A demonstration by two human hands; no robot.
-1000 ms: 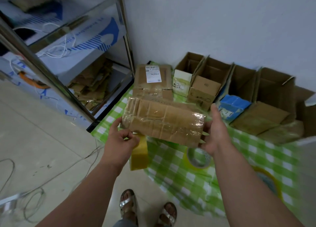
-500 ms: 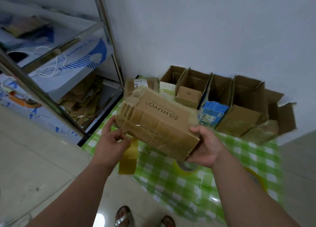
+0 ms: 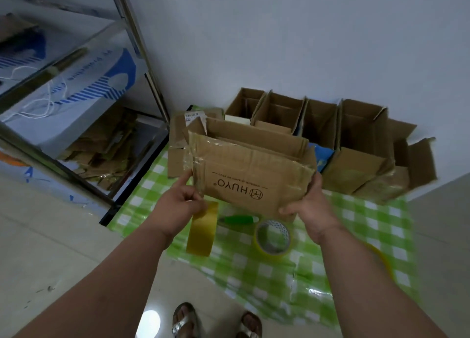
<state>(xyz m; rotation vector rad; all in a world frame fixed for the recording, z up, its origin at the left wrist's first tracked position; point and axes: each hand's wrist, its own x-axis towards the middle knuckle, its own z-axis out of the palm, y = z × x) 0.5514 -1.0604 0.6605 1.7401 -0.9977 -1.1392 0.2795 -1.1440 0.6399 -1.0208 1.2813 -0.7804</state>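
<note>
Cardboard box (image 3: 251,174), open side up, sits between both hands. The left hand (image 3: 178,205) pinches its taped end, with a yellow tape roll (image 3: 202,229) hanging just beneath. The right hand (image 3: 309,205) curls under the far corner. Base likely sealed; filling and closing the top flaps not yet done.

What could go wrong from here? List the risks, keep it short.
1. The left hand pinches the cardboard box by one edge with a yellow tape roll seemingly hanging from the same hand; either may slip.
2. Set straight down, the box would likely land on the second tape roll and green-handled tool and sit tilted.
</note>
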